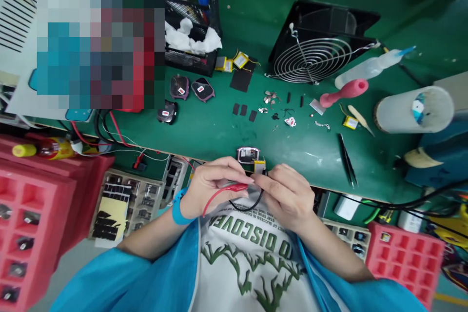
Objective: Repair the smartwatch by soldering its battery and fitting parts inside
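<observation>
My left hand (219,183), wearing a blue wristband, is closed around a red test lead (237,187), its tip hidden near my fingers. My right hand (287,195) pinches the end of a black test lead (259,202) that loops down in front of the shirt. Just beyond my fingertips is a small yellow-taped battery (259,165). It lies beside an opened smartwatch case (248,155) at the bench's near edge. Whether the lead tips touch the battery contacts cannot be made out.
On the green bench stand a black fan (321,41), a mesh organizer (192,61) and a clear dropper bottle (369,68). Tweezers (346,161) lie at the right. Several watch cases and small parts are scattered farther back. Red foam trays (405,263) flank me below the bench.
</observation>
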`<state>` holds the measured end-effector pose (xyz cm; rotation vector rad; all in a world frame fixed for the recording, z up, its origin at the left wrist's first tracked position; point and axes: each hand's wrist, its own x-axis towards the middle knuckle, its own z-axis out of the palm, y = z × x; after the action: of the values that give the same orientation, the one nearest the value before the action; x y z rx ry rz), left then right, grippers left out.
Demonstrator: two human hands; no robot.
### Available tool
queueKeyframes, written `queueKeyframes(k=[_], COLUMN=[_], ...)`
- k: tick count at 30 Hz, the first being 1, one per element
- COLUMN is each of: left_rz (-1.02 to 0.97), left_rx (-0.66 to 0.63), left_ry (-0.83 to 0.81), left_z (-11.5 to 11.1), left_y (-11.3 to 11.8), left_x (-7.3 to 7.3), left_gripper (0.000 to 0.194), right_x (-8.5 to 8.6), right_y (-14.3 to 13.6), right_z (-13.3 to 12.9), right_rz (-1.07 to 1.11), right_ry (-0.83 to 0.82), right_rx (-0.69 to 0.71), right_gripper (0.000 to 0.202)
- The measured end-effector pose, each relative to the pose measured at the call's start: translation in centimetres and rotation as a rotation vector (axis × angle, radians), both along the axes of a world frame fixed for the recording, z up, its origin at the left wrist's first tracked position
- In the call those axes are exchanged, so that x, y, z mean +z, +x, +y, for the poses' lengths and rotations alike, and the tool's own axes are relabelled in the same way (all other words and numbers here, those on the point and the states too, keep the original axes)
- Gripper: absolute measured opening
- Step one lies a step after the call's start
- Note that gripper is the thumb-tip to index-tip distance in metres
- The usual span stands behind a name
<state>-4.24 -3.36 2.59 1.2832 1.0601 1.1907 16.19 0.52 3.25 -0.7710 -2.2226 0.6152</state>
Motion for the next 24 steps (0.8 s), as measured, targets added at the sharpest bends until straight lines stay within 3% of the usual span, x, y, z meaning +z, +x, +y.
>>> queueKeyframes(k=[3,7,11,18,24], left_rz=[0.024,0.286,0.431,0.477,0.496], left_rx=[0.057,0.194,0.138,0.083,0.109], left_ry=[0.034,0.200,0.302,0.378,0.415], left_z=[0.0,0.7,1.9,2.2,1.8], left_y=[-0.1,-0.3,-0.6,-0.8,-0.6], left_x=[-0.2,-0.7,-1.6,-2.4,-2.2], left_gripper=[0.009,0.005,0.011,0.016,0.019], right_x=[-0.5,-1.2,-1.5,-2.2,-1.8], right_y=[0.6,1.3,1.5,1.1,1.1], right_z=[-0.1,0.1,0.3,0.4,0.9], right_rz=[0.020,0.016,0.080,0.178,0.152], right_ry=[0.001,-0.022,-0.101,-0.260,-0.161], right_rx=[-0.045,-0.193,-0.289,-0.295,-0.205], right_gripper=[0.018,0.019,0.021,0.020,0.020])
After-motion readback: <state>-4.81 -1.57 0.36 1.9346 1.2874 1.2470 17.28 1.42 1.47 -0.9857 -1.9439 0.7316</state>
